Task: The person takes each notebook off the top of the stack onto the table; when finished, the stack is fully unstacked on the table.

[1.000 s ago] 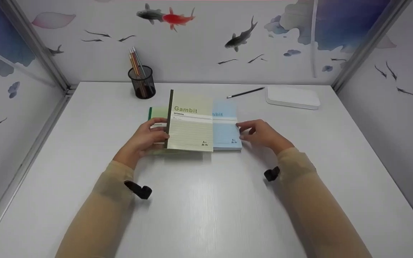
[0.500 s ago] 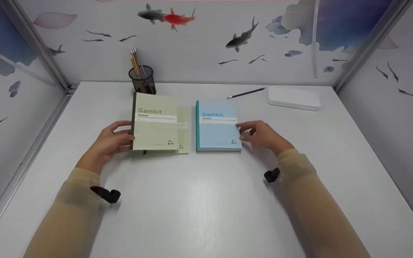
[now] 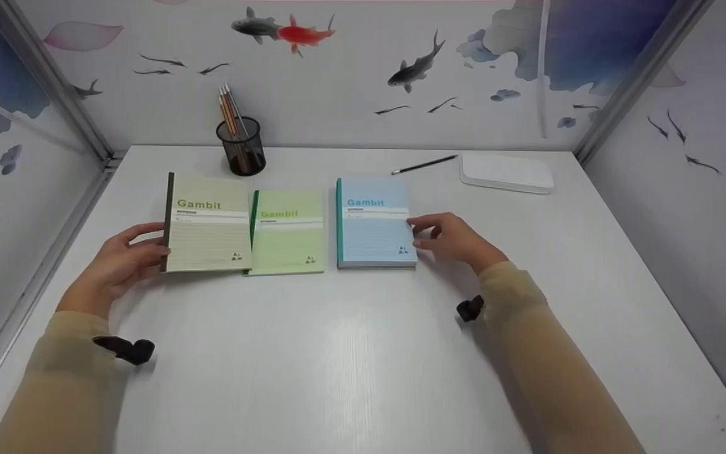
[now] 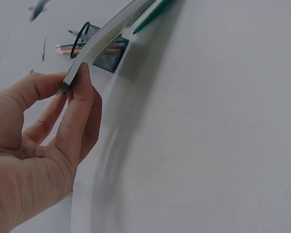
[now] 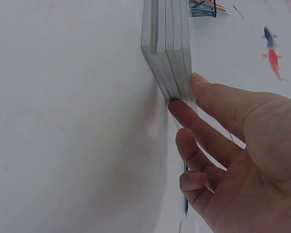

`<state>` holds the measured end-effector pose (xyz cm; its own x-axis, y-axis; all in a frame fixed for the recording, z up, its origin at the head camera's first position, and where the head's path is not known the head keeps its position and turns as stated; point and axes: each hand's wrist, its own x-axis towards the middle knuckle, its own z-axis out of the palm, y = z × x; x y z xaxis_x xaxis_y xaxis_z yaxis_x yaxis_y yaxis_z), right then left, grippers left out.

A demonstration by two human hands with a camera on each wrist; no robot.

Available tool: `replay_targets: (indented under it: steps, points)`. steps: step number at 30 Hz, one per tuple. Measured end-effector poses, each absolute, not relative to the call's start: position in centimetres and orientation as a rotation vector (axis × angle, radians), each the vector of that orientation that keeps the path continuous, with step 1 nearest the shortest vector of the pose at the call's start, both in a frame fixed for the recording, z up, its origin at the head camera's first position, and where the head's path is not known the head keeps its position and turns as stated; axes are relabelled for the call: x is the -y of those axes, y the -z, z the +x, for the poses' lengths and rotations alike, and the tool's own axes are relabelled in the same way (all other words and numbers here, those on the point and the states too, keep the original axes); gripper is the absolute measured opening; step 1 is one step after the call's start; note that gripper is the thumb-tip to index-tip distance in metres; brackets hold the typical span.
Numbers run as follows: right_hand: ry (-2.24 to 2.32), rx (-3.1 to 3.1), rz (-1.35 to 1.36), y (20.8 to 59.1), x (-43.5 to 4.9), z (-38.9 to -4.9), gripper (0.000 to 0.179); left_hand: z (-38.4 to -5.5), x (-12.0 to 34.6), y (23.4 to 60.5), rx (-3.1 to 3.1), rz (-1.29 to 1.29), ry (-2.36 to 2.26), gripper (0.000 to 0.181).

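Observation:
My left hand (image 3: 120, 261) pinches a beige "Gambit" notebook (image 3: 208, 236) by its dark spine. In the left wrist view, thumb and fingers lie on opposite faces of that notebook (image 4: 99, 43), which tilts above the table. A light green notebook (image 3: 290, 243) lies to its right, its left edge overlapped by the beige one in the head view. My right hand (image 3: 454, 236) holds the right edge of a stack of notebooks with a blue one (image 3: 375, 233) on top. Layered page edges of the stack (image 5: 172, 58) show between thumb and index finger in the right wrist view.
A black mesh cup (image 3: 241, 148) with several pencils stands at the back left of the white table (image 3: 350, 353). A dark pencil (image 3: 425, 165) and a white flat case (image 3: 507, 172) lie at the back right. Printed walls border the table.
My left hand has carried the beige notebook leftward, off the blue stack and past the green notebook, now largely uncovered. The right hand stays at the stack's edge.

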<state>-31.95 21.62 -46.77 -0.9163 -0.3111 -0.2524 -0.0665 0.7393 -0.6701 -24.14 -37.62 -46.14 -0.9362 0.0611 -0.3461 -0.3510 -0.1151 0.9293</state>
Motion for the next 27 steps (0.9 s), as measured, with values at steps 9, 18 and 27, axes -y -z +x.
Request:
replay_targets:
  steps: [9,18,27]
  points:
    - [0.979,-2.586,-0.266,46.8,-21.5,-32.1,0.052,-24.3,39.0,46.0,-2.324,-0.296,-1.639,0.075]
    - [0.996,-2.569,-0.231,46.9,-21.5,-32.0,0.052,-24.8,38.2,46.0,-2.665,-0.249,-1.139,0.069]
    - [0.97,-2.59,-0.277,47.1,-21.7,-32.1,0.052,-24.6,37.5,45.7,-2.714,-0.183,-0.926,0.077]
